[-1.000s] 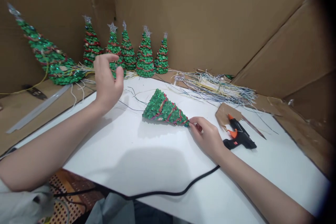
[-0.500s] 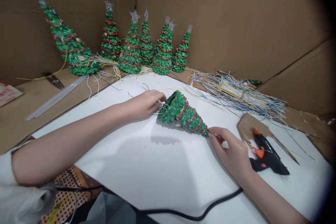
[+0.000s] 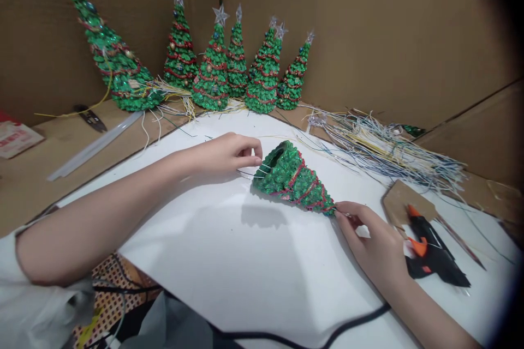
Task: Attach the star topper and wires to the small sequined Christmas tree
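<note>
The left hand [image 3: 231, 154] pinches wires [image 3: 250, 175] at the base of a green tree [image 3: 295, 182]; the right hand [image 3: 376, 245] pinches its tip. A glue gun [image 3: 437, 253] lies at right.

The glittery green tree [image 3: 297, 182] wears red stripes; the tabletop [image 3: 221, 262] is white.

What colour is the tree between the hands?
Green tree, with red garland; best in head view.
</note>
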Motion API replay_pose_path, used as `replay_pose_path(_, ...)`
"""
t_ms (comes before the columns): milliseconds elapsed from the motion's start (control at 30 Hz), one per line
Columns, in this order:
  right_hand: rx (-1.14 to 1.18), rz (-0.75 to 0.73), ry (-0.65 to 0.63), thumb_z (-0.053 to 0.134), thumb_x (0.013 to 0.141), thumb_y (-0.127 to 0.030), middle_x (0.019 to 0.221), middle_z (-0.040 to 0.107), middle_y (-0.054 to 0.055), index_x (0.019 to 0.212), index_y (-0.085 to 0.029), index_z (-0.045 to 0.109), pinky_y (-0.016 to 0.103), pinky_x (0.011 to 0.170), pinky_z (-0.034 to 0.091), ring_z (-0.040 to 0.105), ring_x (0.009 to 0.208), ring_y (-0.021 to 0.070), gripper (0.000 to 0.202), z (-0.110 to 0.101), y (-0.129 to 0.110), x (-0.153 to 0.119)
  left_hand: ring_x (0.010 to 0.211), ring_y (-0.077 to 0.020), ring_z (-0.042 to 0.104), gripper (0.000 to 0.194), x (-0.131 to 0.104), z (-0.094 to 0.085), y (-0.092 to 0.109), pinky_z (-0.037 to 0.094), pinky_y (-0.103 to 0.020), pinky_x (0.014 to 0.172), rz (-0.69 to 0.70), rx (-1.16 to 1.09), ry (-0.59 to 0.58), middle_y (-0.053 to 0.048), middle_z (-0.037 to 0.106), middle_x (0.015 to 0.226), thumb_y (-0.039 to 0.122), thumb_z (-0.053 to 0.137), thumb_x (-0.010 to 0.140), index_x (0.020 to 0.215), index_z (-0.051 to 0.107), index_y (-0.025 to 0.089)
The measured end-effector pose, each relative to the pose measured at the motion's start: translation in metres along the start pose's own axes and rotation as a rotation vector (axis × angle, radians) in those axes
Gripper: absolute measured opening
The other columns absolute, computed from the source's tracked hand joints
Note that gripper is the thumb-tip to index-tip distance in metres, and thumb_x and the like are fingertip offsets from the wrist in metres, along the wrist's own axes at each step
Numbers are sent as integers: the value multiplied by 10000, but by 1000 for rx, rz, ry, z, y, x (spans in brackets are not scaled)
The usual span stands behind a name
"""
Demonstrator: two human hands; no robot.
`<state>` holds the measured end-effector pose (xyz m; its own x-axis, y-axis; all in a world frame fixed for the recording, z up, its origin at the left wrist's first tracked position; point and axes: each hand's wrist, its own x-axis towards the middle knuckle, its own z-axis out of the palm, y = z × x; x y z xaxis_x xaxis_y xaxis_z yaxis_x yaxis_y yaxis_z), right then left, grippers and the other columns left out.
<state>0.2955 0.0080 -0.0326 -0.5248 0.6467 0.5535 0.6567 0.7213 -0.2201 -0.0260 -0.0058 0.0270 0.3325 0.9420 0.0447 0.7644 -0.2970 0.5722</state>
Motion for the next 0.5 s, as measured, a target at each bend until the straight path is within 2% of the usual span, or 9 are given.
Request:
replay_pose_path(200, -7, 17, -1, 525, 838, -226, 739, 635, 6, 861, -192, 566, 201, 504, 444, 540, 513, 89, 58, 0, 0, 0, 576, -101, 465, 207, -2, -7, -4, 325, -194, 537, 62, 1, -68, 27, 508, 627, 313, 534, 784, 945, 606, 205)
replay_pose_path(400, -7, 44, 2, 523, 837, -233, 743, 641, 3, 852, -192, 573, 195, 503, 448, 540, 507, 83, 67, 0, -1, 0, 600, -97, 528, 205, -2, -5, -4, 365, -196, 562, 67, -21, -7, 11, 606, 670, 321, 484, 823, 859, 631, 183)
replay_pose_path(500, 5, 52, 2, 520, 837, -240, 743, 642, 7, 853, -191, 577, 189, 473, 441, 546, 508, 84, 77, 0, -1, -1, 698, -115, 573, 200, -1, -5, -1, 411, -206, 631, 87, -66, 67, -12, 648, 765, 320, 512, 805, 828, 642, 169)
